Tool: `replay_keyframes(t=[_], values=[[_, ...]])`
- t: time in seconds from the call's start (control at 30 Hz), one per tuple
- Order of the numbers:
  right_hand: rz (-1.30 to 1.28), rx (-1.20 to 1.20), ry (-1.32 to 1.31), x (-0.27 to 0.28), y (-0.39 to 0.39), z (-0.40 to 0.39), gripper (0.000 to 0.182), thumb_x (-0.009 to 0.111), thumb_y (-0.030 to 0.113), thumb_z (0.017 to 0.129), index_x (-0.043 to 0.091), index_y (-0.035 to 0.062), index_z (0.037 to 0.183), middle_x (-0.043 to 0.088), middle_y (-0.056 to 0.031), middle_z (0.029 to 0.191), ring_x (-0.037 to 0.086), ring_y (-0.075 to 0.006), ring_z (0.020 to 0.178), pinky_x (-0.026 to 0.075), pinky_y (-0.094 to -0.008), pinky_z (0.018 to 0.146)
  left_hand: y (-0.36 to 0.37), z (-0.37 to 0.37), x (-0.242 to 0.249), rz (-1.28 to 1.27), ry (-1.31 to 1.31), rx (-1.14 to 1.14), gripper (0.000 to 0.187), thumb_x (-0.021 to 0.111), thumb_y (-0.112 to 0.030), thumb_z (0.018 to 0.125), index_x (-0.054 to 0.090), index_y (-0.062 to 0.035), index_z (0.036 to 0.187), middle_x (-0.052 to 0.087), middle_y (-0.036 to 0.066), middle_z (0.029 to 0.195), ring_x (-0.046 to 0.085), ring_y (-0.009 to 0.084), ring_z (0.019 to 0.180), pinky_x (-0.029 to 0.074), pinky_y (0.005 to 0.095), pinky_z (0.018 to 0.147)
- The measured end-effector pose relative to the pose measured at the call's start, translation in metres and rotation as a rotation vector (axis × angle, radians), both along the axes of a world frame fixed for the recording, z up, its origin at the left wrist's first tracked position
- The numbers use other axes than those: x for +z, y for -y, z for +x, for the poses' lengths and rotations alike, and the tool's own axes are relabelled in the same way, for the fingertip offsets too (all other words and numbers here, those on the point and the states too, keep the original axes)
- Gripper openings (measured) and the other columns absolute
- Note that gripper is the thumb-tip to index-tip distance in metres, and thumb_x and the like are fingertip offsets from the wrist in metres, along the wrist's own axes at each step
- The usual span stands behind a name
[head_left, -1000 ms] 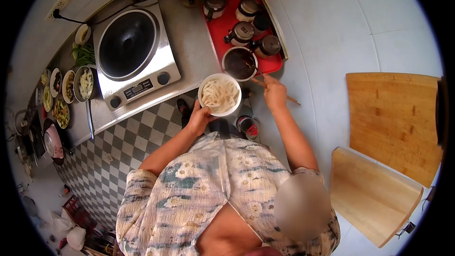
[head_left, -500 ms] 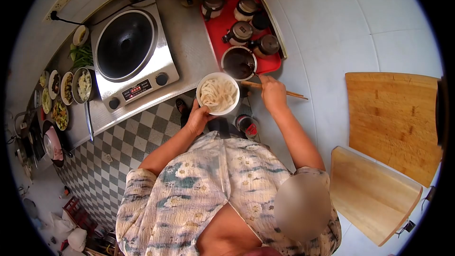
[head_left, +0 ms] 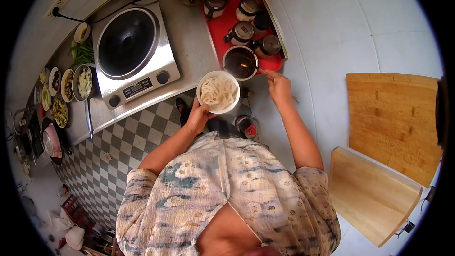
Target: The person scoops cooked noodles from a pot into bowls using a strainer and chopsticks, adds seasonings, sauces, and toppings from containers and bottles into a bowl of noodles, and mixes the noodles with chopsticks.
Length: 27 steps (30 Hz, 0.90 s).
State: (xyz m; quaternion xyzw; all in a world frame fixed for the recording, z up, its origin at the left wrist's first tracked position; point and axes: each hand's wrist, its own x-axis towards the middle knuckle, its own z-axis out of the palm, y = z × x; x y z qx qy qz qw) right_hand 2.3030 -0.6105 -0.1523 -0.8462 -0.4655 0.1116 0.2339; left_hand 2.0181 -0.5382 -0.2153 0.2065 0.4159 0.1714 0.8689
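A white bowl [head_left: 222, 111] of pale, wide noodles [head_left: 218, 91] is gripped at its near-left rim by my left hand [head_left: 198, 116], thumb at the edge. My right hand [head_left: 278, 87] is closed around a pair of wooden chopsticks [head_left: 265, 72], whose front ends point at the rim of a round pot [head_left: 257, 60]. Dark liquid [head_left: 241, 61] fills the pot's inside and shows a bright glint. The bowl is just in front of the pot and overlaps its near edge in this view.
Lidded jars [head_left: 242, 32] stand on a red tray [head_left: 215, 33] behind the pot. Left is an induction cooker [head_left: 163, 54] with a black wok [head_left: 125, 42]. Farther left are several dishes [head_left: 59, 111] of cut food. A bottle [head_left: 246, 125] stands low near my body; a cutting board [head_left: 393, 123] is at right.
My right hand has shifted slightly right and down, and the chopsticks have swung from lying crosswise to pointing at the pot. The bowl has barely moved. The liquid now shows a glint.
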Motion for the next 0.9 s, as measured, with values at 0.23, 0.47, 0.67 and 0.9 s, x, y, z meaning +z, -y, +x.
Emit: replay_keyframes(t=[0.23, 0.47, 0.67, 0.9], values=[[0.071, 0.096, 0.019, -0.008, 0.01, -0.005, 0.024, 0.058, 0.0, 0.078, 0.069, 0.0052, 0.099, 0.068, -0.0147, 0.094, 0.065, -0.0323, 0.087, 0.052, -0.0396, 0.077, 0.001, 0.0, 0.001, 0.0, -0.012, 0.003, 0.06, 0.042, 0.001, 0.078, 0.028, -0.0151, 0.134, 0.047, 0.01, 0.129, 0.054, 0.0273, 0.113, 0.05, 0.0441, 0.089], [-0.081, -0.218, -0.535, -0.016, 0.005, -0.011, 0.019, 0.059, 0.007, 0.085, 0.069, 0.0037, 0.1, 0.067, -0.0081, 0.072, 0.064, -0.0182, 0.063, 0.05, -0.0313, 0.06, 0.001, -0.001, -0.007, 0.005, 0.006, 0.008, 0.061, 0.043, 0.0, 0.078, 0.027, -0.0148, 0.135, 0.047, 0.011, 0.129, 0.055, 0.0281, 0.113, 0.051, 0.046, 0.089], [-0.068, -0.404, -1.014, -0.03, 0.005, -0.003, 0.018, 0.058, 0.008, 0.088, 0.068, 0.0022, 0.102, 0.061, -0.0041, 0.066, 0.046, -0.0094, 0.048, 0.033, -0.0234, 0.043, 0.0, 0.0, -0.005, 0.012, -0.011, -0.003, 0.069, 0.043, 0.0, 0.076, 0.024, -0.015, 0.14, 0.045, 0.011, 0.134, 0.054, 0.0297, 0.116, 0.052, 0.046, 0.089], [0.025, -0.47, -1.312, -0.046, 0.011, 0.003, 0.023, 0.056, 0.006, 0.089, 0.061, -0.002, 0.11, 0.058, -0.0069, 0.069, 0.034, -0.0052, 0.043, 0.024, -0.0211, 0.039, -0.003, -0.001, 0.001, 0.021, -0.003, 0.006, 0.061, 0.042, 0.001, 0.078, 0.025, -0.0121, 0.135, 0.045, 0.012, 0.13, 0.054, 0.0293, 0.113, 0.051, 0.0464, 0.09]])
